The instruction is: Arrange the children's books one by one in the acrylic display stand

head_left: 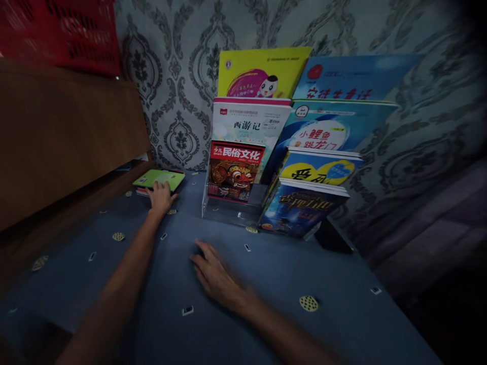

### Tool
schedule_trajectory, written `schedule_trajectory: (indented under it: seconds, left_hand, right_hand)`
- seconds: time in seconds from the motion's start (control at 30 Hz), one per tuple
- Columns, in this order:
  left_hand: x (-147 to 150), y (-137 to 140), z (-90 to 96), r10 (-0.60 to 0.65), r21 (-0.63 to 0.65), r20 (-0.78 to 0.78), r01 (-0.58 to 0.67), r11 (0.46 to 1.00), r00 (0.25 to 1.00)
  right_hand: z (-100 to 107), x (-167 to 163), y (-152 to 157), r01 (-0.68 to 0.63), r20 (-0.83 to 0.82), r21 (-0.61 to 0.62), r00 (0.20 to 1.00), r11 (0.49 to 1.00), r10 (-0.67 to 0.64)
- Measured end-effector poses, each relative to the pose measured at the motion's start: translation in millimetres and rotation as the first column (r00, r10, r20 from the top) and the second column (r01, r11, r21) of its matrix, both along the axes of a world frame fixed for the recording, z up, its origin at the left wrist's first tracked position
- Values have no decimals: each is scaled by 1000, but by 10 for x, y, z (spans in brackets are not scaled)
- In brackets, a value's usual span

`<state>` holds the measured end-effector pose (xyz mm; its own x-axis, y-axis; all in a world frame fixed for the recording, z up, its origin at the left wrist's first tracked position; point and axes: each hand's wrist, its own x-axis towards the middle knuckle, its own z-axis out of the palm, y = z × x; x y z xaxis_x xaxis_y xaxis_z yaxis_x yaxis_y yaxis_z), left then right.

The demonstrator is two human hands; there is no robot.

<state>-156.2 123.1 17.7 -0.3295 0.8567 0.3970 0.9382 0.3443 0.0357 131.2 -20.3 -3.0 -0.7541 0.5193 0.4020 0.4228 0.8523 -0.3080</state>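
Note:
My left hand (161,196) reaches to the far left of the table, its fingers spread over the near edge of a green book (155,177). That book lies flat on top of a small stack of books near the wall. I cannot see the fingers closed around it. Closer to me, my right hand (215,276) hovers over or rests on the blue tablecloth (213,334), fingers loosely stretched and holding nothing. Beyond it stands a clear book rack (232,213). A red-covered book (236,172) fills its left front, and a dark blue book (304,208) its right front.
Taller books, including a yellow one (262,71) and a light blue one (353,76), stand behind in the rack against the patterned wallpaper (178,91). A wooden cabinet (68,142) with a red basket (61,35) on it borders the left side. A dark object (334,237) sits behind the rack's right end.

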Motion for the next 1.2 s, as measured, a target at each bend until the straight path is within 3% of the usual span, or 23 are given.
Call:
schedule_trajectory:
  seconds: [0.3,0.63,0.97,1.2]
  left_hand:
    - [-56,-206,54,-86,-2,-99,86,996,991]
    - [-74,-651,21,-264,-123,-233,241,963,936]
    - [10,-1050,18,-481,-305,-238,405,862,844]
    - [107,-1354,10,-589,-334,-218,508,794,778]
  right_hand:
    - [-27,-7,17,-8,-6,-56,1000,998,8]
    - [-31,-6,18,0,25,-41,1000,999,1]
    - [-46,-17,40,-23,-2,-75,1000,997,23]
    - [-22,-17,31,-7,-50,-87,999,996,3]
